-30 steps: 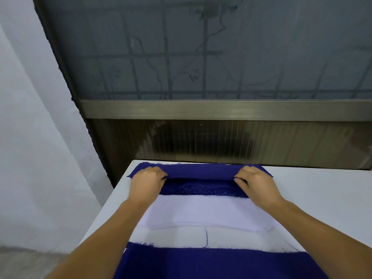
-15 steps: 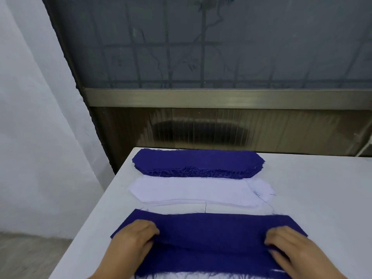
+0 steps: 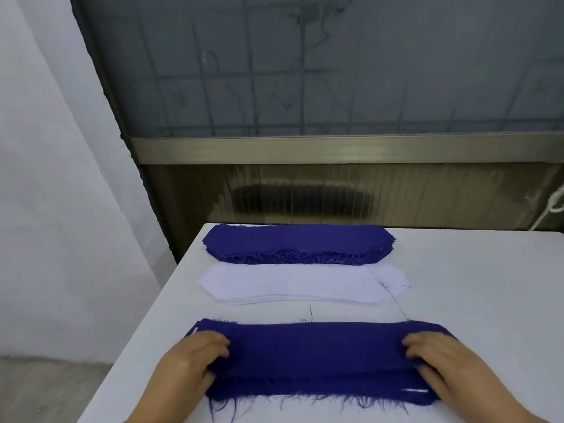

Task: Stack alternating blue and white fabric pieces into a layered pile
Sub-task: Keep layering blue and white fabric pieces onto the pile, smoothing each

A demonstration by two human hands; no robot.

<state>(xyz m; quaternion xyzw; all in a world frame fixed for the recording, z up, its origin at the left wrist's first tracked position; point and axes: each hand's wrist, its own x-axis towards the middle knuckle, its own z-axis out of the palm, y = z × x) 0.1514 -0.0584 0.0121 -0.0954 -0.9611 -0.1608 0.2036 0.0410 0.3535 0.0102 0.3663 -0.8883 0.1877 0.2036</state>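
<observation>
The top blue piece [image 3: 317, 349] lies flat under both hands, its long axis running left to right from one hand to the other, frayed long edge toward the person. It sits on a layered pile [image 3: 320, 395] whose lower blue edge and threads show just nearer the person than the hands; a sliver of white shows at the pile's right end by the right hand. The left hand [image 3: 189, 364] rests on the piece's left end with fingers curled onto the cloth, thumb tucked at the near edge, gripping it. The right hand [image 3: 439, 361] does the same at the right end, fingers bent down onto the fabric. Beyond the hands, well apart from the pile, a white stack [image 3: 302, 285] lies with the same left-right axis, and just past it, touching its far edge, a blue stack [image 3: 297, 242]. All rest on the white surface [image 3: 473, 300]. No containers are in view.
</observation>
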